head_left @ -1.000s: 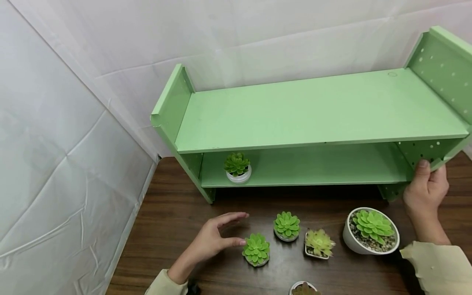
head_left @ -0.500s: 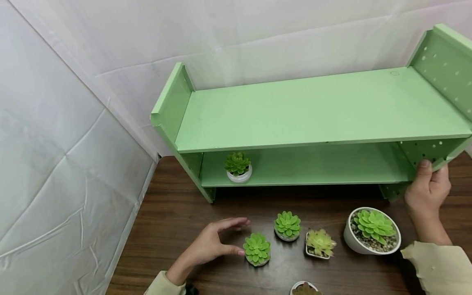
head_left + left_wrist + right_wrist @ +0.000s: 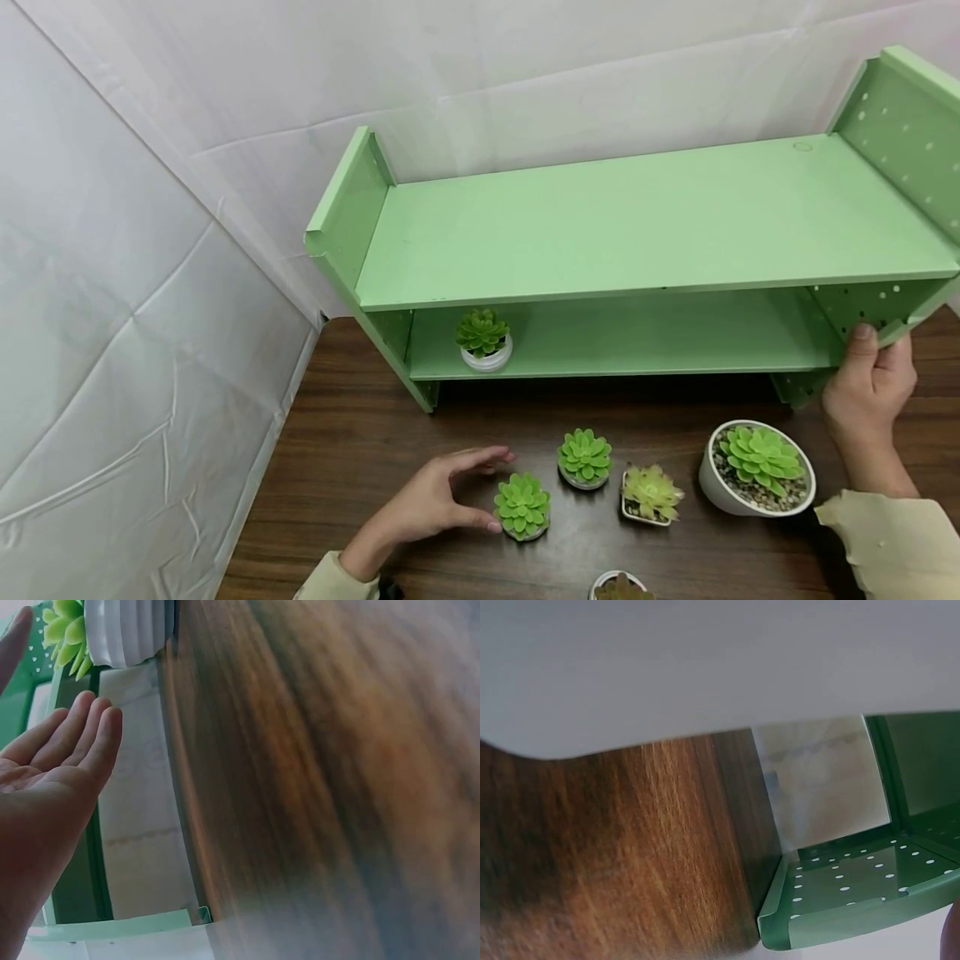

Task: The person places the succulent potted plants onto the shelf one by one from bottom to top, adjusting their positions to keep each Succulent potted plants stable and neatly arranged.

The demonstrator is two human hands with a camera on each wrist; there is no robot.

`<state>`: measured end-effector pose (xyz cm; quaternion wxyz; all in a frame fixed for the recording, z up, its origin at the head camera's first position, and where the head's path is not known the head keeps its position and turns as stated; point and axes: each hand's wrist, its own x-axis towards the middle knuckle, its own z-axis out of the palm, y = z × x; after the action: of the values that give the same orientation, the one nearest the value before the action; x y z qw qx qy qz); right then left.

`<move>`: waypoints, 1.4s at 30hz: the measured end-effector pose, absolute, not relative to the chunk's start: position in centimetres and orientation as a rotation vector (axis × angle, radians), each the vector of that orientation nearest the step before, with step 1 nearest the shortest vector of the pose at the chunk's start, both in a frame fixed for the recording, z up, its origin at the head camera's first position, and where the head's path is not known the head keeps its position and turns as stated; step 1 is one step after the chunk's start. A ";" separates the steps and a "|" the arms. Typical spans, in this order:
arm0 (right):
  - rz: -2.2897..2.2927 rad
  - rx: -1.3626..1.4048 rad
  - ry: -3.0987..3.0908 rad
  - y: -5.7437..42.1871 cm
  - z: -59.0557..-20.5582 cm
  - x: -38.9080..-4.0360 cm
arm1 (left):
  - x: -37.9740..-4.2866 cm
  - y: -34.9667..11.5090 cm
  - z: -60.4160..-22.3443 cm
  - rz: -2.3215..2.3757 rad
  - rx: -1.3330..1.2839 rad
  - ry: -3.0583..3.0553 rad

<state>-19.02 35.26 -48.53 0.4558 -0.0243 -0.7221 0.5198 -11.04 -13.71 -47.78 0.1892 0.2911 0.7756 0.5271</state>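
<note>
In the head view, my left hand [image 3: 431, 504] is beside a small green succulent [image 3: 522, 504] on the wooden table. Its thumb lies at the plant's left edge and its fingers reach behind it, apart from it. The left wrist view shows this hand [image 3: 56, 761] with its fingers extended, below a white ribbed pot [image 3: 129, 630]. At the right, my right hand [image 3: 870, 387] grips the lower side panel of a light green shelf [image 3: 645, 225], thumb on the near side. The right wrist view shows the shelf's perforated side panel [image 3: 855, 877] and only a fingertip [image 3: 951, 934].
One potted succulent [image 3: 483, 340] sits on the lower shelf board, at the left. Along the table stand another green succulent [image 3: 585, 457], a yellowish one [image 3: 651, 493], a large white pot [image 3: 731, 492] and a brownish plant [image 3: 621, 587]. White sheeting [image 3: 150, 292] hangs behind and left.
My left hand has shifted slightly right and down, its fingers reaching a little further behind the small succulent. The right hand keeps its grip on the shelf.
</note>
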 end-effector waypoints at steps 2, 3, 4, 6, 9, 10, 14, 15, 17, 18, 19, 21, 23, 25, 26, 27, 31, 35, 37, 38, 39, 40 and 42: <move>1.285 -0.060 -1.778 35.2 -48.5 -19.0 | -11.0 -13.6 -47.8 1.448 0.840 2.192; 1.285 -0.057 -1.779 35.2 -48.5 -19.0 | -11.0 -13.5 -47.8 1.432 0.852 2.195; 1.284 -0.057 -1.780 35.2 -48.5 -19.0 | -11.0 -13.5 -47.9 1.418 0.862 2.196; 1.292 -0.056 -1.770 35.2 -48.5 -19.0 | -11.0 -13.4 -48.0 1.397 0.874 2.193; 1.301 -0.056 -1.755 35.1 -48.5 -19.1 | -10.9 -13.2 -48.0 1.383 0.877 2.188; 1.306 -0.054 -1.749 35.1 -48.5 -19.1 | -10.9 -13.2 -48.0 1.381 0.873 2.188; 1.316 -0.045 -1.737 35.0 -48.4 -19.1 | -10.9 -12.9 -48.0 1.355 0.865 2.195; 1.318 -0.043 -1.736 35.0 -48.4 -19.1 | -10.9 -12.9 -48.0 1.344 0.858 2.196; 1.322 -0.044 -1.733 35.0 -48.4 -19.1 | -10.9 -12.7 -47.9 1.320 0.844 2.201; 1.325 -0.046 -1.731 35.0 -48.4 -19.1 | -10.9 -12.7 -47.9 1.309 0.839 2.201; 1.327 -0.049 -1.729 35.1 -48.4 -19.1 | -10.9 -12.6 -47.9 1.299 0.832 2.202; 1.339 -0.055 -1.722 35.1 -48.4 -19.1 | -10.9 -12.5 -47.9 1.289 0.822 2.201; 1.364 -0.059 -1.702 35.1 -48.5 -19.1 | -10.9 -12.4 -47.9 1.288 0.820 2.198; 1.384 -0.061 -1.682 35.0 -48.5 -19.1 | -10.9 -12.3 -48.0 1.289 0.815 2.196; 1.393 -0.062 -1.672 35.0 -48.5 -19.1 | -10.9 -12.3 -48.0 1.289 0.812 2.194; 1.402 -0.061 -1.660 35.0 -48.5 -19.1 | -10.9 -12.3 -48.0 1.288 0.806 2.194; 1.392 -0.070 -1.659 34.9 -48.4 -18.9 | -10.8 -12.1 -48.0 1.279 0.787 2.188; 1.395 -0.066 -1.665 34.6 -48.0 -18.7 | -10.9 -12.0 -48.0 1.274 0.736 2.160; 1.393 -0.061 -1.672 34.6 -47.9 -18.6 | -10.9 -11.9 -48.1 1.273 0.719 2.149; 1.390 -0.059 -1.678 34.6 -47.9 -18.6 | -10.9 -11.9 -48.1 1.273 0.714 2.147; 1.385 -0.060 -1.685 34.6 -47.9 -18.6 | -10.9 -11.8 -48.1 1.269 0.717 2.151; 1.382 -0.060 -1.692 34.6 -48.0 -18.7 | -11.0 -11.8 -48.1 1.265 0.722 2.156; 1.369 -0.067 -1.706 34.8 -48.1 -18.7 | -11.0 -11.7 -48.1 1.248 0.729 2.171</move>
<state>-18.73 34.77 -48.13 0.4589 -0.0273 -0.6926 0.5559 -10.99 -11.68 -48.12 0.2634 0.2696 0.8030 0.4617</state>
